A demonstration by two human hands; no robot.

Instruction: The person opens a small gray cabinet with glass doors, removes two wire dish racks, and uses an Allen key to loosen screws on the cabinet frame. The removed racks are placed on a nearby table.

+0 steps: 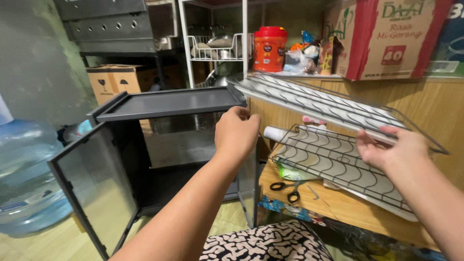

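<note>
Hands [237, 130] [389, 147] hold wire racks [328, 104] beside open cabinet [159, 104], scissors [288, 189] below.

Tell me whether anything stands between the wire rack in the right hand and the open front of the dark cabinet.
The left hand and its forearm cross that path, gripping the front corner of the dark cabinet. The right hand holds the upper wire rack over the wooden counter. The glass door is swung wide open; nothing else visibly blocks the way.
</note>
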